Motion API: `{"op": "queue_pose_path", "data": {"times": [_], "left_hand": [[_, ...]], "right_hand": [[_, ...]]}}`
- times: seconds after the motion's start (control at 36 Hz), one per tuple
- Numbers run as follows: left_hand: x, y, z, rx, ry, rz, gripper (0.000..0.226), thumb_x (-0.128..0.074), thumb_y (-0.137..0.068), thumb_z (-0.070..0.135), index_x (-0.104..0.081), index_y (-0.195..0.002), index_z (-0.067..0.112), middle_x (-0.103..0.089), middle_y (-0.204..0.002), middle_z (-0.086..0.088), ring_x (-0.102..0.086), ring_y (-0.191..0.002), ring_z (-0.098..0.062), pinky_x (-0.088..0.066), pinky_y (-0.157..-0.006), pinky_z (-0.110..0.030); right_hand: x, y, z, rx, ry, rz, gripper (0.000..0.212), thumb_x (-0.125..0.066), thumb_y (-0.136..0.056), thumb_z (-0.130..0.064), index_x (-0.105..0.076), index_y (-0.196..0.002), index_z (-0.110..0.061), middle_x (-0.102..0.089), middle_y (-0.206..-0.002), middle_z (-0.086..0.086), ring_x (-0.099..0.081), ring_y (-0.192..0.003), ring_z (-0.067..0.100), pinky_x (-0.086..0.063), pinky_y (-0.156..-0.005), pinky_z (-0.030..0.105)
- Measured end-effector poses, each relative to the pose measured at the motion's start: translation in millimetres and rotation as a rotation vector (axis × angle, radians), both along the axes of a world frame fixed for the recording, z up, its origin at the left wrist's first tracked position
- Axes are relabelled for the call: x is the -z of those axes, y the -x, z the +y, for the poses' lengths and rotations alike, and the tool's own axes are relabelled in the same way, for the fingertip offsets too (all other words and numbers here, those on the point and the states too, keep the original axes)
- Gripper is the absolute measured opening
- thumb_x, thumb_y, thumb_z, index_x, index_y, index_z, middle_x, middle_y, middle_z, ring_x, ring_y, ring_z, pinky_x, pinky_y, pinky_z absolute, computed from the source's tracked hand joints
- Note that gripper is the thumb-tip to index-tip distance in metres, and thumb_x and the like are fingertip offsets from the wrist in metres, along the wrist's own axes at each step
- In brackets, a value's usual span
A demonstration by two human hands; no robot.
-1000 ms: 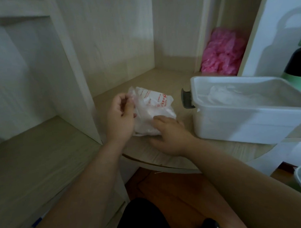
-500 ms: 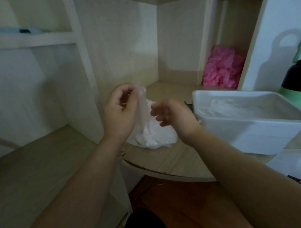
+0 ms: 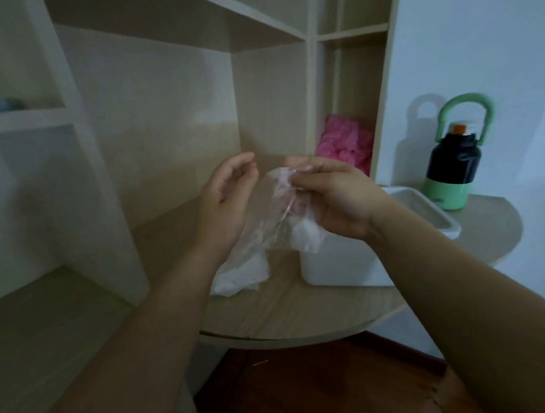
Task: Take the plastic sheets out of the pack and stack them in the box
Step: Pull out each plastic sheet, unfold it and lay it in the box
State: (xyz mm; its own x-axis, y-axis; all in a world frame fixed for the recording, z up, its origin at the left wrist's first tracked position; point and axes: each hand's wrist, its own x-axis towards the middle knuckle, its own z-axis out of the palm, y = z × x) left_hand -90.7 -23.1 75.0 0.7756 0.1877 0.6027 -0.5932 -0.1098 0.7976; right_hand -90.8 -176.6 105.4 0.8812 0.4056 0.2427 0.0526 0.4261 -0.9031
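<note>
A thin clear plastic sheet hangs in the air between my hands, above the desk. My right hand pinches its crumpled top edge between thumb and fingers. My left hand is beside the sheet with loosely curved fingers, its palm toward the plastic; I cannot tell whether it touches it. Below the hands the white pack of sheets lies on the wooden desk. The white plastic box stands just right of the pack, mostly hidden behind my right forearm.
A black and green bottle with a green handle stands on the desk behind the box. A pink crumpled bundle fills a narrow shelf niche at the back. Shelves rise to the left and behind. The desk's rounded front edge is near my arms.
Both hands rose from the pack on the desk. The sheet went from my left hand's pinch to my right hand's pinch. The view tilted up, showing the bottle.
</note>
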Motion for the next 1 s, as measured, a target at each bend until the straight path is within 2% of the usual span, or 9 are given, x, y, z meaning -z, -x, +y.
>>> {"op": "queue_pose_path", "data": {"times": [0.08,0.17,0.25,0.33,0.58,0.75,0.86,0.94,1.0], "left_hand": [[-5,-5,-10,0.351,-0.100,0.258,0.033,-0.058,-0.087,0.046,-0.064,-0.113,0.027,-0.068,-0.113,0.008,-0.061,-0.108,-0.006,-0.046,-0.100,-0.031],[-11,-5,-21,0.632,-0.103,0.408,0.033,-0.054,-0.077,0.043,-0.068,-0.096,0.021,-0.073,-0.088,0.008,-0.068,-0.085,-0.003,-0.052,-0.075,-0.017],[-17,-11,-26,0.594,-0.127,0.410,0.018,-0.063,-0.067,0.028,-0.077,-0.075,0.019,-0.072,-0.075,0.003,-0.066,-0.071,-0.009,-0.053,-0.065,-0.018],[-24,-18,-28,0.541,-0.077,0.391,0.009,-0.066,-0.072,0.013,-0.071,-0.080,0.012,-0.071,-0.067,0.000,-0.067,-0.059,-0.010,-0.053,-0.055,-0.020],[-32,-35,-41,0.592,-0.039,0.403,0.021,-0.068,-0.069,0.023,-0.070,-0.088,0.016,-0.072,-0.079,-0.001,-0.067,-0.067,-0.012,-0.054,-0.064,-0.025],[-31,-61,-44,0.262,-0.019,0.285,0.010,-0.067,-0.084,0.006,-0.068,-0.088,0.015,-0.065,-0.076,-0.001,-0.060,-0.062,-0.008,-0.045,-0.057,-0.021],[-35,-87,-34,-0.180,-0.163,0.209,0.027,-0.071,-0.079,0.008,-0.066,-0.103,0.019,-0.065,-0.094,0.003,-0.064,-0.088,-0.015,-0.048,-0.067,-0.017],[-36,-90,-35,-0.433,-0.323,0.063,0.042,-0.066,-0.081,0.010,-0.058,-0.122,0.014,-0.058,-0.114,-0.003,-0.055,-0.098,-0.015,-0.042,-0.084,-0.021],[-33,-82,-46,-0.348,-0.437,-0.024,0.039,-0.067,-0.083,0.013,-0.060,-0.121,0.017,-0.059,-0.111,0.002,-0.052,-0.094,-0.010,-0.041,-0.085,-0.022]], "right_hand": [[-6,-2,-18,-0.099,-0.008,-0.019,0.029,-0.042,-0.087,0.012,-0.057,-0.103,-0.007,-0.063,-0.086,0.011,-0.062,-0.075,0.020,-0.054,-0.073,0.032],[-11,-6,-33,-0.139,0.005,-0.039,0.040,-0.036,-0.085,0.018,-0.056,-0.105,-0.009,-0.064,-0.086,0.010,-0.064,-0.074,0.019,-0.054,-0.071,0.030],[-16,-8,-46,-0.081,0.052,-0.066,0.044,-0.037,-0.083,0.022,-0.055,-0.104,-0.012,-0.067,-0.072,0.006,-0.065,-0.065,0.016,-0.053,-0.065,0.027],[-18,-11,-57,0.053,0.139,-0.088,0.040,-0.048,-0.084,0.019,-0.057,-0.104,-0.014,-0.067,-0.073,0.002,-0.067,-0.069,0.014,-0.057,-0.068,0.027],[-10,-18,-70,0.441,0.488,-0.128,0.020,-0.061,-0.083,0.007,-0.059,-0.089,-0.011,-0.051,-0.061,0.010,-0.043,-0.048,0.014,-0.037,-0.045,0.024],[-7,-22,-83,0.506,0.585,-0.051,0.025,-0.061,-0.087,0.004,-0.055,-0.102,-0.015,-0.055,-0.059,0.003,-0.047,-0.047,0.011,-0.042,-0.045,0.022],[0,-34,-103,0.645,0.746,0.032,0.050,-0.058,-0.087,0.005,-0.046,-0.134,-0.007,-0.055,-0.072,0.010,-0.048,-0.053,0.016,-0.044,-0.048,0.024],[9,-47,-121,0.752,0.908,0.082,0.045,-0.051,-0.084,0.010,-0.048,-0.128,0.003,-0.058,-0.075,0.018,-0.051,-0.058,0.024,-0.044,-0.058,0.032],[13,-55,-129,0.793,1.064,0.090,0.039,-0.049,-0.081,0.009,-0.050,-0.120,0.008,-0.062,-0.083,0.023,-0.055,-0.063,0.028,-0.045,-0.060,0.033]]}}
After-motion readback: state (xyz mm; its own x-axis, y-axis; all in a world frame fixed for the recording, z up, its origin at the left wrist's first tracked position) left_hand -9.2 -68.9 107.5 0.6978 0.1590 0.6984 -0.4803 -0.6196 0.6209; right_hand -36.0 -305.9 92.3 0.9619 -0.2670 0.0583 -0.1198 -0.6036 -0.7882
